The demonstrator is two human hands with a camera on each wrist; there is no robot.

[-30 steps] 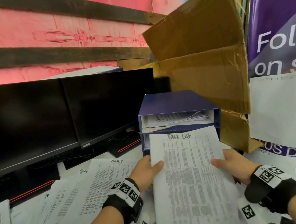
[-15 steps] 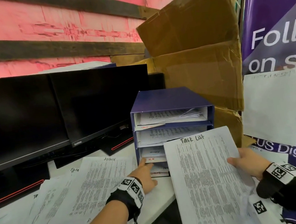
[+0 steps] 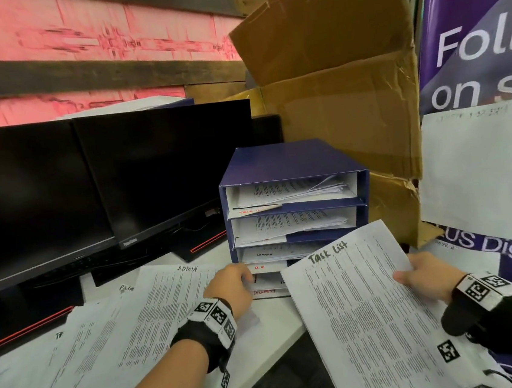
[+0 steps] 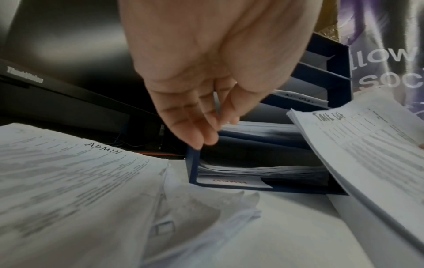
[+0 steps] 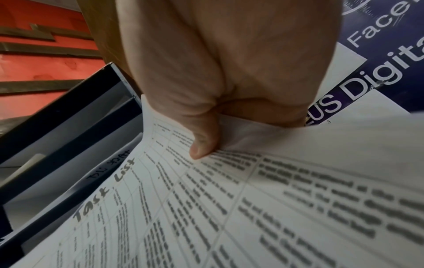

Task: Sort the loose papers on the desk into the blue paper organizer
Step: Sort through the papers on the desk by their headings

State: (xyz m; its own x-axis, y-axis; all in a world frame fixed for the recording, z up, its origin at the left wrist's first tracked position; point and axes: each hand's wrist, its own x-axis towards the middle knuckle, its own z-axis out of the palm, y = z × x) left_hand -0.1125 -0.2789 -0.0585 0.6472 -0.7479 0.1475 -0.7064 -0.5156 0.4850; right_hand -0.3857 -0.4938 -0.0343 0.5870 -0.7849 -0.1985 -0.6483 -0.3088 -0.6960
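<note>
The blue paper organizer (image 3: 289, 162) stands at the back of the desk, and each of its labelled shelves holds papers. My left hand (image 3: 241, 279) reaches its lower left front corner; in the left wrist view the straight fingertips (image 4: 197, 143) touch the organizer's left wall (image 4: 192, 166). My right hand (image 3: 407, 276) pinches the right edge of a stack headed "Task List" (image 3: 364, 308), thumb (image 5: 204, 145) on top. The stack hangs tilted in front of the organizer's lower right. Loose papers, one headed "ADMIN" (image 3: 166, 310), lie spread on the desk to the left.
Two black monitors (image 3: 90, 195) stand at the left behind the papers. A large cardboard box (image 3: 338, 90) leans behind and right of the organizer. A purple banner (image 3: 479, 44) with a white sheet (image 3: 471, 177) fills the right. The desk's front edge (image 3: 278, 324) runs between my arms.
My left hand let go of the Task List stack and moved to the organizer's lower left front. My right hand carried the stack right and lower, uncovering the shelves.
</note>
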